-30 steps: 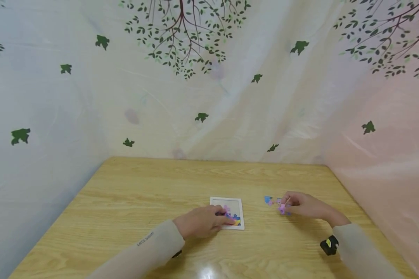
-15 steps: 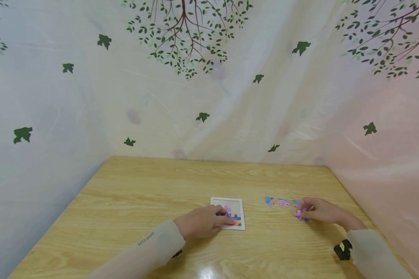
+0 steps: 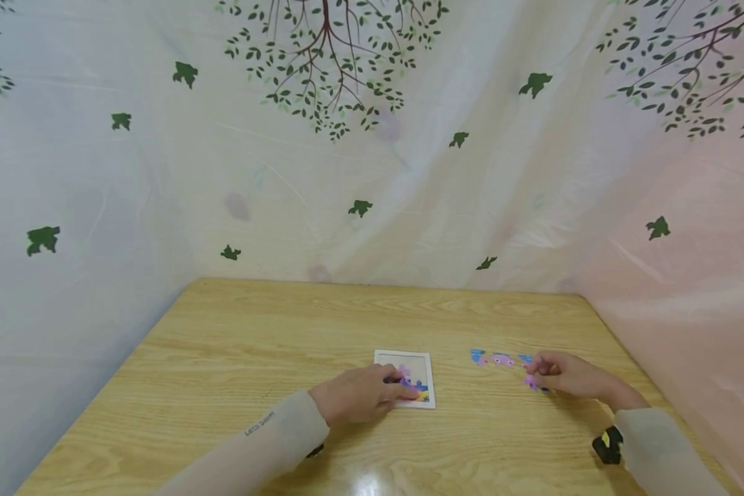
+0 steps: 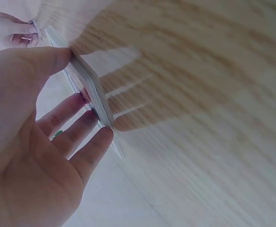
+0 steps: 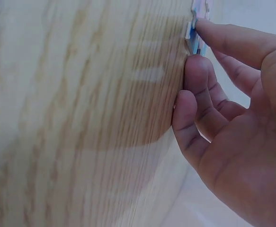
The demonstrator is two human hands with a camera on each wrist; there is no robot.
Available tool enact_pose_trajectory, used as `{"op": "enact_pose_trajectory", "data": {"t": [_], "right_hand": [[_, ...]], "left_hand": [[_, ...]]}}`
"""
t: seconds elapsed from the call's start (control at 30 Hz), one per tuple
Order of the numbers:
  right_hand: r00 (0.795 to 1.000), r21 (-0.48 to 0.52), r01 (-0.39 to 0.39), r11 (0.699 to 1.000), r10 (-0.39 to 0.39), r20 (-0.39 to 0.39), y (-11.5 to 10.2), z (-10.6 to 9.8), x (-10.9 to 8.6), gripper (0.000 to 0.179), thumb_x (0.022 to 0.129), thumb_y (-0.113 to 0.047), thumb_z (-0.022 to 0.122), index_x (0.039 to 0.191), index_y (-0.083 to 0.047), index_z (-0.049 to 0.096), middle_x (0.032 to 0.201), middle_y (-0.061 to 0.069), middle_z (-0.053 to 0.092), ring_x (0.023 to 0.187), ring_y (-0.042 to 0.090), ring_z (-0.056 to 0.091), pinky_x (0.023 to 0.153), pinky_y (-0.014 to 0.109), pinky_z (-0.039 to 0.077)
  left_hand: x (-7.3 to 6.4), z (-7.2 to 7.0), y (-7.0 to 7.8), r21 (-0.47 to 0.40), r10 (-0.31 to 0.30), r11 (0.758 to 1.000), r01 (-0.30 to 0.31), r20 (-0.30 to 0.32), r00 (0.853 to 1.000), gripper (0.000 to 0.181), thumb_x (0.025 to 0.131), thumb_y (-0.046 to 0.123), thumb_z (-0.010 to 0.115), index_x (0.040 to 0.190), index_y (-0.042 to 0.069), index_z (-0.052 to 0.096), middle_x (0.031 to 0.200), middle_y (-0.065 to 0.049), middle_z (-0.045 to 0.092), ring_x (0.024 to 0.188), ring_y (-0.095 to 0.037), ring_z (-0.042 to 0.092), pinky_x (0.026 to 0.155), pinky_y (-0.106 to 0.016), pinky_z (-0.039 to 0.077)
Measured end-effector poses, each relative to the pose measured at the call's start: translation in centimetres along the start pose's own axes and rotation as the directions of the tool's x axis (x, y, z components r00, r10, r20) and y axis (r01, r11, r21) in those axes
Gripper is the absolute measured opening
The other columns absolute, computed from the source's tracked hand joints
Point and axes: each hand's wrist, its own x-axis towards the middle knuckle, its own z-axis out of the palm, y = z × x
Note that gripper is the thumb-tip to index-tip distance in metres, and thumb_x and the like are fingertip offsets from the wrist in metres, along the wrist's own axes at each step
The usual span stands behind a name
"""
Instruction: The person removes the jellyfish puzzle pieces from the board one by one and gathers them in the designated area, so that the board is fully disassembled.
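Note:
A small white-rimmed puzzle tray [image 3: 432,379] lies on the table with a partly filled pink, blue and yellow picture inside. My left hand [image 3: 356,394] rests on its left and near side, thumb and fingertips touching the rim and covering part of the picture. In the left wrist view the fingers [image 4: 93,153] reach loosely to the tray's edge. To the right, my right hand [image 3: 564,374] pinches a pink-purple puzzle piece [image 3: 530,383] low over the table. The right wrist view has the thumb and fingertips at the pieces' edge, partly hiding them.
Left of the right hand lie loose puzzle pieces in a row: a blue and pink one [image 3: 477,357], a pink one with eyes [image 3: 503,360] and a blue one [image 3: 524,359]. A pale leaf-printed curtain [image 3: 285,227] surrounds the wooden table [image 3: 254,324].
My right hand has moved right with the pink-purple piece, uncovering the row of loose pieces. Over the last half second the piece has turned slightly in its fingers. My left hand stays on the tray.

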Motion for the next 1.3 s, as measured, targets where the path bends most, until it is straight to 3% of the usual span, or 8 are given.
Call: {"op": "enact_pose_trajectory", "data": {"t": [0.23, 0.47, 0.7, 1.0, 1.13, 1.3], "right_hand": [[1.000, 0.004, -0.004, 1.000, 0.004, -0.016, 0.2, 0.2, 0.0, 0.015, 0.104, -0.010, 0.060, 0.114, 0.001, 0.060, 0.098, 0.009, 0.057, 0.083, 0.009, 0.053, 0.068, 0.025, 0.047], [0.997, -0.002, -0.064, 0.998, 0.064, -0.039, 0.0, -0.1, -0.1, 0.015, 0.103, -0.012, 0.061, 0.113, -0.001, 0.062, 0.098, 0.007, 0.058, 0.080, 0.012, 0.053, 0.066, 0.026, 0.047], [0.998, -0.015, -0.035, 0.999, 0.034, -0.058, -1.1, -0.2, 0.6, 0.011, 0.103, -0.012, 0.061, 0.108, -0.002, 0.061, 0.092, 0.005, 0.054, 0.075, 0.011, 0.052, 0.061, 0.025, 0.046], [0.999, -0.015, -0.014, 1.000, 0.014, -0.033, -4.0, 0.7, 2.2, 0.015, 0.104, -0.015, 0.059, 0.110, -0.001, 0.060, 0.097, 0.010, 0.058, 0.072, 0.017, 0.057, 0.058, 0.029, 0.049], [0.999, -0.046, -0.016, 0.999, 0.014, -0.043, -5.3, 1.3, 3.3, 0.015, 0.105, -0.018, 0.060, 0.109, -0.004, 0.062, 0.099, 0.010, 0.059, 0.070, 0.017, 0.056, 0.059, 0.030, 0.049], [0.998, -0.104, 0.042, 0.994, -0.047, -0.048, -6.7, 2.1, 5.0, 0.011, 0.104, -0.018, 0.062, 0.107, -0.008, 0.064, 0.099, 0.004, 0.062, 0.081, 0.018, 0.058, 0.068, 0.027, 0.050]], "left_hand": [[-0.2, 0.1, 0.1, -0.036, -0.001, 0.999, -0.001, -0.031, 1.000, 0.043, 0.106, 0.027, 0.060, 0.148, 0.032, 0.057, 0.132, -0.005, 0.060, 0.107, -0.014, 0.058, 0.090, -0.022, 0.053], [0.0, 0.1, -0.1, -0.083, -0.025, 0.996, 0.025, 0.002, 1.000, 0.044, 0.106, 0.026, 0.059, 0.150, 0.030, 0.055, 0.136, -0.007, 0.058, 0.112, -0.015, 0.060, 0.093, -0.025, 0.054], [0.3, 0.2, -0.1, -0.248, -0.081, 0.966, 0.073, -0.023, 0.996, 0.026, 0.104, 0.016, 0.059, 0.130, 0.017, 0.061, 0.131, -0.004, 0.062, 0.116, -0.016, 0.061, 0.097, -0.026, 0.053], [0.2, 0.2, -0.3, -0.282, -0.091, 0.955, 0.095, 0.028, 0.995, 0.017, 0.106, 0.019, 0.058, 0.122, 0.018, 0.062, 0.128, 0.001, 0.060, 0.106, -0.008, 0.060, 0.092, -0.023, 0.053], [0.1, 0.0, -0.4, -0.288, -0.081, 0.953, 0.090, 0.041, 0.996, 0.022, 0.106, 0.019, 0.057, 0.127, 0.020, 0.064, 0.137, 0.000, 0.058, 0.114, -0.010, 0.062, 0.098, -0.026, 0.052], [-0.1, -0.1, -0.5, -0.253, -0.073, 0.964, 0.085, 0.053, 0.996, 0.028, 0.107, 0.021, 0.055, 0.134, 0.021, 0.063, 0.150, -0.003, 0.053, 0.132, -0.016, 0.055, 0.105, -0.030, 0.050]]}}
